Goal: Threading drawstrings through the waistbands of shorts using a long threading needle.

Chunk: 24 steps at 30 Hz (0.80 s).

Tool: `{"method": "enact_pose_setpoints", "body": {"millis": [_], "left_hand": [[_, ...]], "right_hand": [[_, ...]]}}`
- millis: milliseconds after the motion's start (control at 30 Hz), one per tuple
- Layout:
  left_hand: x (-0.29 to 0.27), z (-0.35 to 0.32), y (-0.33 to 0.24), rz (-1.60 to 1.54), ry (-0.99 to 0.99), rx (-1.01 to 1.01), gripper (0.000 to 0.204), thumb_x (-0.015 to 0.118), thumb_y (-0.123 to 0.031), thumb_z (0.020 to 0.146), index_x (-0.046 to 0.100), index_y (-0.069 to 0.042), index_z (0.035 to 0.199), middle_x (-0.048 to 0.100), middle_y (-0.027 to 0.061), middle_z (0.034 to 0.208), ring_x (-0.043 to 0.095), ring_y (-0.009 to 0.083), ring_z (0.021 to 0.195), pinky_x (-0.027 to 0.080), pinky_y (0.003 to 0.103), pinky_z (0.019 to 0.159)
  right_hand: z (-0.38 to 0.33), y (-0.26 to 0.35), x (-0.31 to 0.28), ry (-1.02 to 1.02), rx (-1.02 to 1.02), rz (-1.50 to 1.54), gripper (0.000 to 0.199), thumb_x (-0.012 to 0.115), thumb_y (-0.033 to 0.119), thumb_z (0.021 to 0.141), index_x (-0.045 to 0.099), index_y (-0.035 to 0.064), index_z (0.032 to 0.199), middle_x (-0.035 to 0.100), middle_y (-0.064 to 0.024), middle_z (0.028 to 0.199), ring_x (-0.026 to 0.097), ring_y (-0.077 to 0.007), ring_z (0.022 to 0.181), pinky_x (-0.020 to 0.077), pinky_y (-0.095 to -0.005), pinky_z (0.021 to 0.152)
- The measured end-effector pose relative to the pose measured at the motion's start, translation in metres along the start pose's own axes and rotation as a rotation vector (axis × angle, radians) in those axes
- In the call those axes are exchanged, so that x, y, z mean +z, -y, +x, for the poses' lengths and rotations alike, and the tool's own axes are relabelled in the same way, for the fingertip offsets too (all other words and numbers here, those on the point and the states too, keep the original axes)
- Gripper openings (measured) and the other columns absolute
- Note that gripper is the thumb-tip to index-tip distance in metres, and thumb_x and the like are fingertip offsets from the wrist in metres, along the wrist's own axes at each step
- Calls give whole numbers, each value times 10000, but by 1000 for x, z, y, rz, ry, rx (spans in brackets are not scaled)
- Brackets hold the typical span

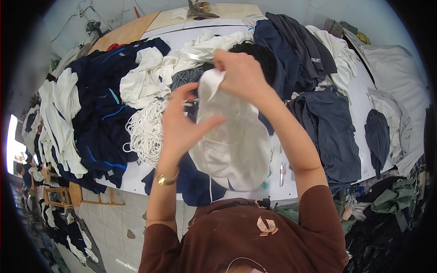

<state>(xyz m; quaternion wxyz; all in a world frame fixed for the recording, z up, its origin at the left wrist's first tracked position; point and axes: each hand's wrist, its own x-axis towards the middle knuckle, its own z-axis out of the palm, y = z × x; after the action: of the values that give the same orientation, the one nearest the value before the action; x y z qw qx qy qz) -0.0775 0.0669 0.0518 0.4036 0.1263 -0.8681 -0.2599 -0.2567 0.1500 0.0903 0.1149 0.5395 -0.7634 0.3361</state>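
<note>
A white fabric piece point(234, 154), probably a garment part, hangs in front of me over the table. Its upper edge is pinched in the fingers of my right hand point(243, 75), where the cloth folds over. My left hand point(180, 120) is at the left side of the cloth with thumb and fingers spread apart; its thumb crosses in front of the fabric. Just left of that hand lies a heap of white cord point(145, 132). Grey cord point(186, 78) and black cord point(257, 52) lie behind my hands. Navy cloth point(195, 182) shows below the white piece.
Thread snips point(282, 174) lie on the white table point(289, 193) near its front edge. Navy garments point(98, 109) and white garments point(145, 77) are piled left. Dark grey folded fabric point(330, 132) lies right. A wooden stool point(75, 194) stands on the floor at left.
</note>
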Motion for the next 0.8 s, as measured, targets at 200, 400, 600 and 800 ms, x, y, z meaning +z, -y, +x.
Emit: {"method": "enact_pose_setpoints", "body": {"millis": [200, 400, 600, 800], "left_hand": [[12, 31, -6, 74, -113, -80, 390, 762, -82, 678, 447, -79, 907, 521, 43, 704, 526, 168, 592, 444, 285, 572], [-3, 54, 0, -73, 147, -26, 274, 685, -32, 704, 448, -61, 838, 445, 37, 632, 439, 144, 562, 395, 280, 548], [-26, 69, 17, 176, 67, 3, 177, 627, -41, 692, 490, -71, 800, 508, 113, 621, 550, 311, 591, 419, 393, 555], [-72, 82, 67, 403, -195, -108, 143, 614, -88, 708, 493, -88, 783, 551, 132, 643, 580, 366, 641, 434, 423, 569]], "right_hand": [[-8, 26, 4, -230, -226, -85, 224, 652, 85, 713, 509, 63, 884, 634, -126, 681, 652, -342, 612, 482, -413, 484], [-13, 6, 2, -270, -172, -233, 223, 662, 112, 744, 517, 74, 910, 633, -97, 695, 654, -314, 593, 475, -402, 465], [-15, -25, 5, -202, 10, -306, 235, 654, 86, 752, 513, 103, 940, 647, -85, 780, 667, -313, 685, 495, -434, 538], [-40, -72, -6, -74, 467, -328, 279, 643, 93, 755, 504, 150, 989, 669, -91, 936, 652, -364, 901, 483, -473, 694]]}}
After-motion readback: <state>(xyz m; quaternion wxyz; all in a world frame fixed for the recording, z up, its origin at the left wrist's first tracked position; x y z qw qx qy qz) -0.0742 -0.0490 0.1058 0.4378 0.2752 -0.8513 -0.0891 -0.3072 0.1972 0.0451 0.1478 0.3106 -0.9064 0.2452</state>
